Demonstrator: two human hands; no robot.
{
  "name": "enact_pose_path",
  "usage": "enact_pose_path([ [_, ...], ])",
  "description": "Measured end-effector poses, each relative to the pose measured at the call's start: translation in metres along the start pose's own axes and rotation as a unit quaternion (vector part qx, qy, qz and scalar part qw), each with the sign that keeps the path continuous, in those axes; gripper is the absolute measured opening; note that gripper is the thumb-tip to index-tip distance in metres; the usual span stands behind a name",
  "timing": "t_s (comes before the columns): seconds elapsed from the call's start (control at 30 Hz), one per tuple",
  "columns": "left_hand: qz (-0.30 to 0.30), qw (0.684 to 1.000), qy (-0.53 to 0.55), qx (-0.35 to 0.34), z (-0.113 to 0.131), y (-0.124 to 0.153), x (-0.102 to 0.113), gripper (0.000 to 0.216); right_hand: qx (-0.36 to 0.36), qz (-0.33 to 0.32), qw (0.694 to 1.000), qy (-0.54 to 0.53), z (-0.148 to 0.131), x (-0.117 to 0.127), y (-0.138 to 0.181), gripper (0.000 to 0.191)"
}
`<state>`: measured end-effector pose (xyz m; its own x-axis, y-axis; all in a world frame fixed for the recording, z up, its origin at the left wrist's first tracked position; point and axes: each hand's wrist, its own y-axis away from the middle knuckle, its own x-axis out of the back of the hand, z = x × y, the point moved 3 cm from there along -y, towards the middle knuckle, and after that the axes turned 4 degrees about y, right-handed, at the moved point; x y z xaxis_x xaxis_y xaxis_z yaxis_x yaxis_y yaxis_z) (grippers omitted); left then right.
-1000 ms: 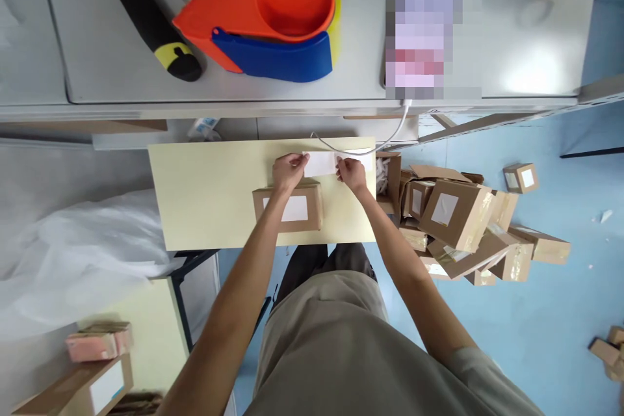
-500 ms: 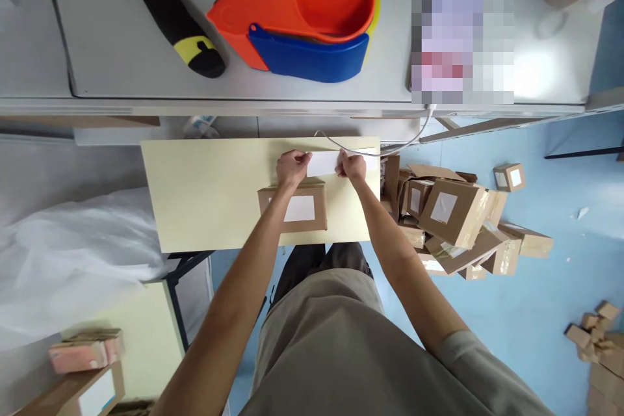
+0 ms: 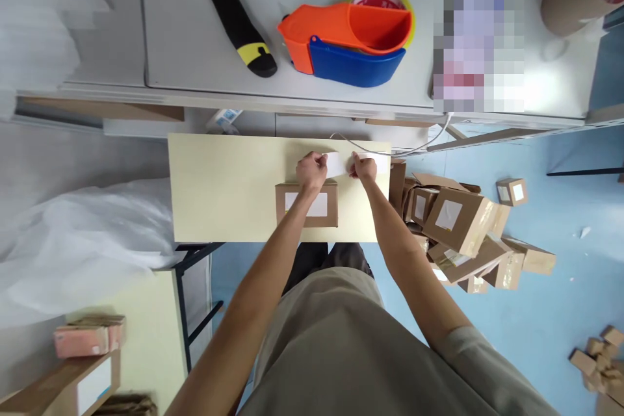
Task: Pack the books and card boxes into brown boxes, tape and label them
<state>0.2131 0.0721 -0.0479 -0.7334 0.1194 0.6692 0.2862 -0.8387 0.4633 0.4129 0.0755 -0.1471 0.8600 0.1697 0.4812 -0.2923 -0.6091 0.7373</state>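
Observation:
Both of my hands pinch a white paper strip [image 3: 337,164] over the far part of the cream tabletop [image 3: 219,188]. My left hand [image 3: 312,170] is closed on its left end. Farther right, my right hand [image 3: 363,167] grips it with curled fingers, and more white paper extends past that hand. Just nearer to me lies a brown cardboard box [image 3: 332,208] with a white label [image 3: 318,205] on top, partly covered by my left forearm. A thin white cable [image 3: 370,151] runs across the table's far edge, close to the strip.
On the grey shelf above lie a black-and-yellow utility knife [image 3: 234,19], an orange-and-blue tape dispenser [image 3: 351,45] and a blurred-out item [image 3: 470,45]. Cardboard boxes [image 3: 458,221] are heaped on the floor at right. White plastic sheeting [image 3: 97,240] bulges at the left.
My head view has shifted, so the shelf items and table appear farther right. My hands are slightly closer together, and less of the strip shows between them.

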Motion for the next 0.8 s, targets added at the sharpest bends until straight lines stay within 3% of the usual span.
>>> enact_pose_path([
  [0.17,0.031,0.997,0.053,-0.039,-0.006,-0.001,0.036,0.019,-0.021,-0.018,0.999,-0.029,-0.006,0.001,0.000,0.061],
  [0.3,0.056,0.988,0.110,-0.091,-0.010,0.034,0.073,0.025,-0.025,-0.056,0.997,-0.044,-0.018,0.011,0.020,0.064],
  [0.4,0.047,0.981,0.149,-0.112,-0.016,0.081,0.095,0.035,0.042,-0.111,0.984,-0.131,-0.026,0.024,0.068,0.074],
  [0.5,0.040,0.977,0.135,-0.157,-0.022,0.128,0.105,0.033,0.102,-0.237,0.931,-0.258,-0.024,0.032,0.139,0.081],
  [0.57,0.031,0.968,0.132,-0.210,-0.024,0.155,0.106,0.031,0.120,-0.291,0.906,-0.283,-0.019,0.035,0.188,0.080],
  [0.7,0.011,0.936,0.192,-0.296,-0.020,0.202,0.099,0.030,0.172,-0.259,0.900,-0.304,-0.011,0.039,0.261,0.070],
  [0.8,0.009,0.925,0.253,-0.285,-0.013,0.232,0.100,0.040,0.227,-0.175,0.904,-0.318,-0.009,0.049,0.293,0.065],
])
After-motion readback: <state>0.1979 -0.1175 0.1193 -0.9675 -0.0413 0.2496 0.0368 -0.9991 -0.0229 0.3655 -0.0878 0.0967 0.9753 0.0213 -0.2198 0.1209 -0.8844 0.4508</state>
